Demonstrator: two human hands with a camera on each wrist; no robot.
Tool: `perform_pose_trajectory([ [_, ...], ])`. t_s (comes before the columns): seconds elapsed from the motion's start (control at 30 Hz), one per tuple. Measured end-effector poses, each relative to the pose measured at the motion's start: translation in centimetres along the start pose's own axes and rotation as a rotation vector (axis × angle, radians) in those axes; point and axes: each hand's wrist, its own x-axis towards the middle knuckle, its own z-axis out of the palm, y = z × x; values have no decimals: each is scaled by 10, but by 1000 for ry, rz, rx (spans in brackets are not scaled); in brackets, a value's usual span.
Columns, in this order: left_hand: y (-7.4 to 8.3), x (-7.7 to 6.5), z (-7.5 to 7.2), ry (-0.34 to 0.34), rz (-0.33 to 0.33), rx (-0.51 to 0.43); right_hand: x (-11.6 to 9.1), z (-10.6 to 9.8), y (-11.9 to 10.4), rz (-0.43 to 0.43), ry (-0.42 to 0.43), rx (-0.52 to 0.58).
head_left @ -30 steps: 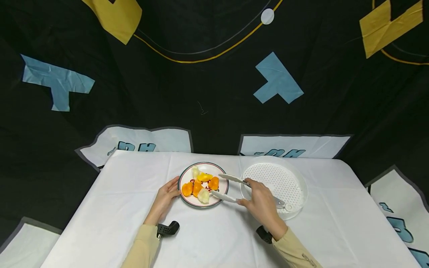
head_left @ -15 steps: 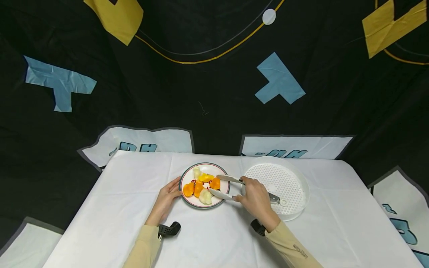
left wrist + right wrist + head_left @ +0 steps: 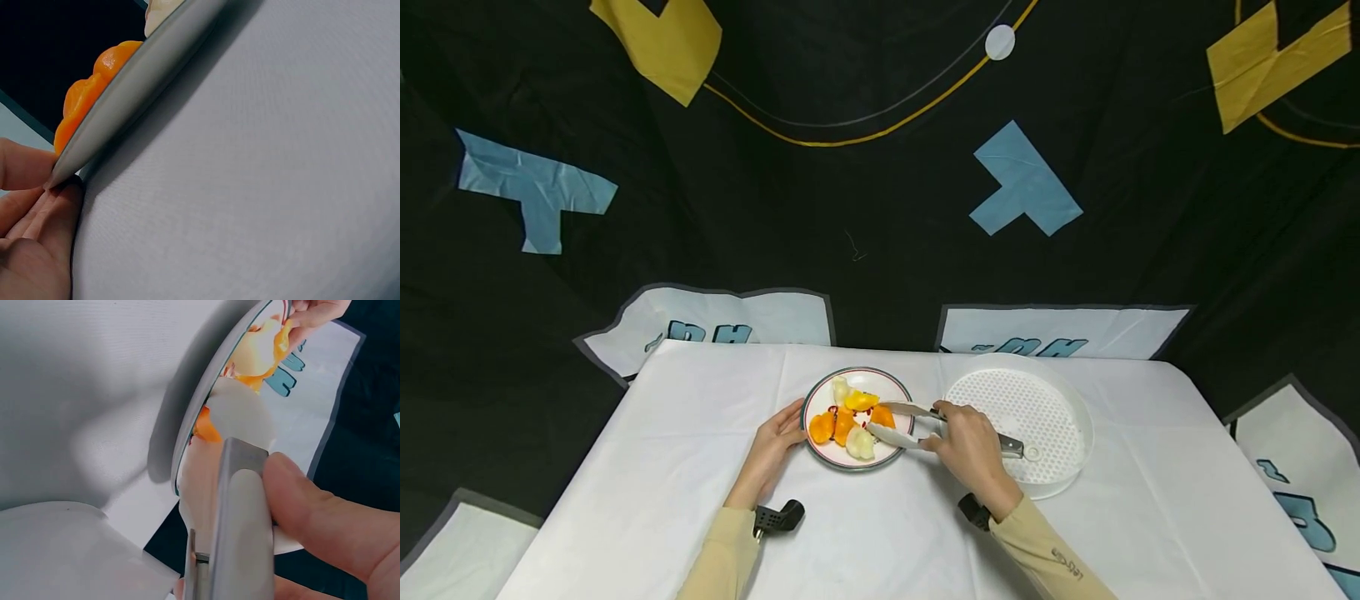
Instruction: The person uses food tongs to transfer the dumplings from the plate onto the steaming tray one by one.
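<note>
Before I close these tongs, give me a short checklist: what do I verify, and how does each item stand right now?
1. Plate steadied: ok; the left hand pinches the rim of the plate.
2. Tool secured: ok; the right hand holds the tongs.
3. Tips lined up: ok; in the head view they flank the rightmost orange piece.
4. Piece gripped: cannot tell; the arms stand apart, and contact with it isn't clear.
5. Basket nearby: ok; the round white perforated basket stands right of the plate.
6. Tongs' rear end free of the basket: cannot tell; it overlaps it in view.
</note>
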Motion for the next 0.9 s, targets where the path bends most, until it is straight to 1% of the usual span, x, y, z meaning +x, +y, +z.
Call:
perform_pose_trajectory([
  [0.17,-2,0,0,3,-7,21,-3,-2,2,4,14,25],
  [0.3,-2,0,0,26,-28,51,-4,-6,3,1,26,45],
  [0.4,-2,0,0,33,-29,71,-2,-11,3,2,31,55],
  [0.53,-2,1,-1,28,-17,67,0,-18,4,2,38,56],
  [0.7,-1,1,-1,24,-18,68,2,-27,6,1,42,58],
  [0.9,-1,2,-1,21,-21,70,4,-40,14,24,45,84],
])
